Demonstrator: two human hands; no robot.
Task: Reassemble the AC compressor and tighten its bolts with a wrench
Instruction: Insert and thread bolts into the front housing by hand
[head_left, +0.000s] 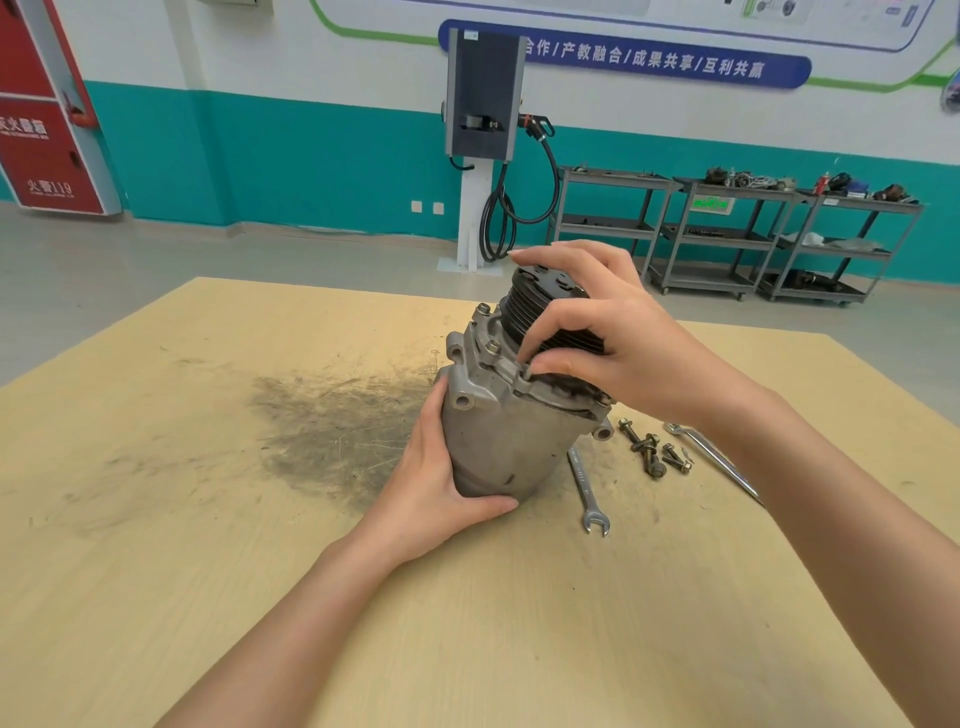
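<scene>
A grey cast AC compressor (511, 436) stands tilted on the wooden table (208, 467), its black ribbed pulley (540, 306) pointing up and away. My left hand (441, 493) grips the lower body from the left. My right hand (597, 332) reaches over the pulley, and its thumb and fingertips pinch a bolt (525, 373) at the front flange. Two bolts (492, 347) sit in the flange further left. Several loose bolts (652, 452) lie on the table to the right, between an open-end wrench (587, 491) and a second wrench (711, 457).
A dark grease smear (332, 431) stains the table left of the compressor. Beyond the table's far edge, grey metal carts (727, 239) with parts stand against a teal wall, beside a charging post (483, 145) with a black cable.
</scene>
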